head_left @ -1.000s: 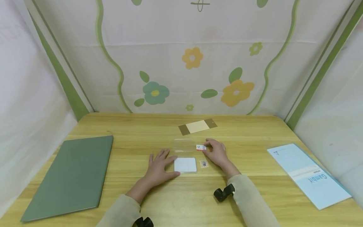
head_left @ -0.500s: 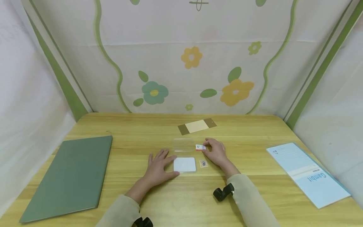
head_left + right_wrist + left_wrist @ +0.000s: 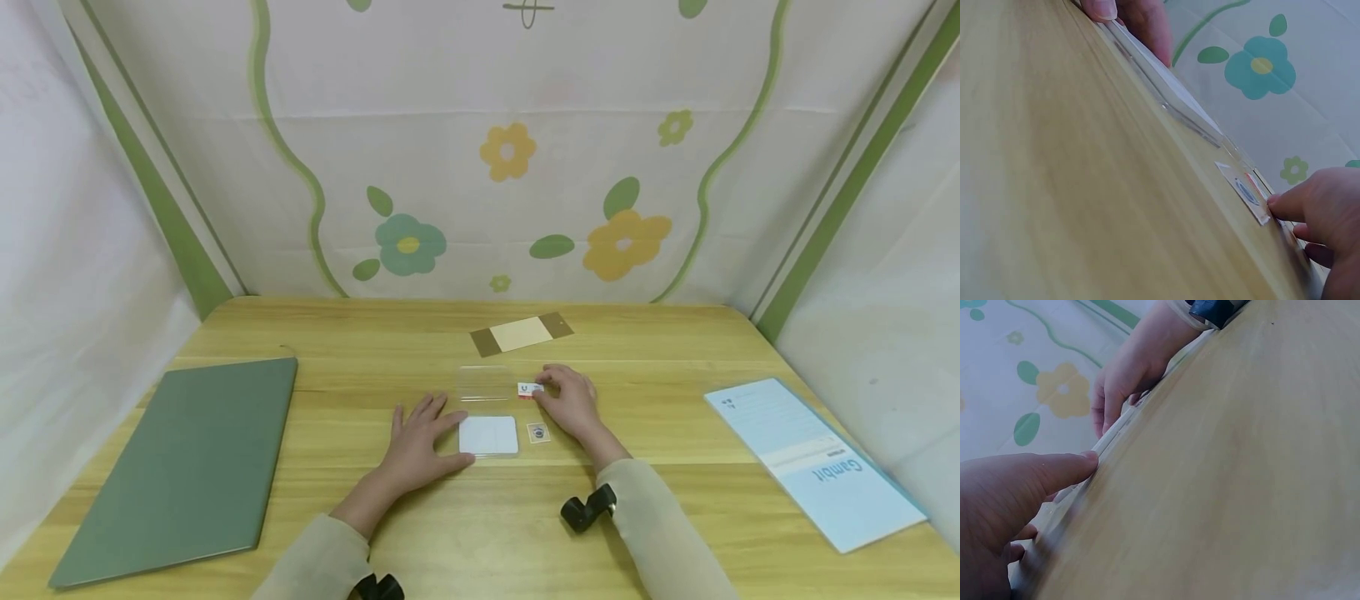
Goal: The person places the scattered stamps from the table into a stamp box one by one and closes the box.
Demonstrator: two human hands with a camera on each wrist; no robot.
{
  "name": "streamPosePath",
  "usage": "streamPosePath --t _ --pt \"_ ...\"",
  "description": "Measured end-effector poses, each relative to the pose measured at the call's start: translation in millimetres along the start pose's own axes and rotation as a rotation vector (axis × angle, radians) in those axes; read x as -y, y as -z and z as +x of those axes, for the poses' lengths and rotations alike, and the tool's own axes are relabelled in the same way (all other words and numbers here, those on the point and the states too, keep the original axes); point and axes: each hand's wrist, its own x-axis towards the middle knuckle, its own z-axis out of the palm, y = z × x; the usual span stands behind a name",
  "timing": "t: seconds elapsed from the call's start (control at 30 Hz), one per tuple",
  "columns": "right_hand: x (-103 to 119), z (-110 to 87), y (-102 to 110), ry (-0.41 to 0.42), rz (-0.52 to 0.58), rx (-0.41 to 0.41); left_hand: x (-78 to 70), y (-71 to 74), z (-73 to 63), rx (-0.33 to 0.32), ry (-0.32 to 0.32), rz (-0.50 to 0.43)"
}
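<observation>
A stack of white cards sits in a shallow clear plastic case (image 3: 488, 436) in the middle of the table. My left hand (image 3: 414, 450) holds the case at its left end, thumb at the near edge and index finger at the far edge, other fingers spread on the wood. My right hand (image 3: 572, 402) pinches the right end of a small white-and-red label (image 3: 527, 390) between thumb and fingertips. A stamp-like square (image 3: 538, 432) with a dark round print lies just right of the case. Behind the case lies a clear plastic lid (image 3: 483, 383), its right edge near the label.
A brown-and-cream paper strip (image 3: 522, 334) lies farther back. To the left is a large dark green folder (image 3: 183, 471); at the right lies a light blue "Gambit" pad (image 3: 813, 462). A flowered cloth (image 3: 450, 183) hangs behind the table.
My right thumb has shifted slightly over the label's right end. My left hand and the case stay where they were.
</observation>
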Motion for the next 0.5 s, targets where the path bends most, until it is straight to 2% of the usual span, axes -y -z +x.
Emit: streamPosePath --t 0.27,0.5 --pt "3.2 0.4 1.0 -0.037 0.001 0.012 0.5 0.0 -0.1 0.000 -0.004 0.004" --pt "5.0 0.4 1.2 -0.036 0.005 0.029 1.0 -0.3 0.0 0.002 -0.004 0.001"
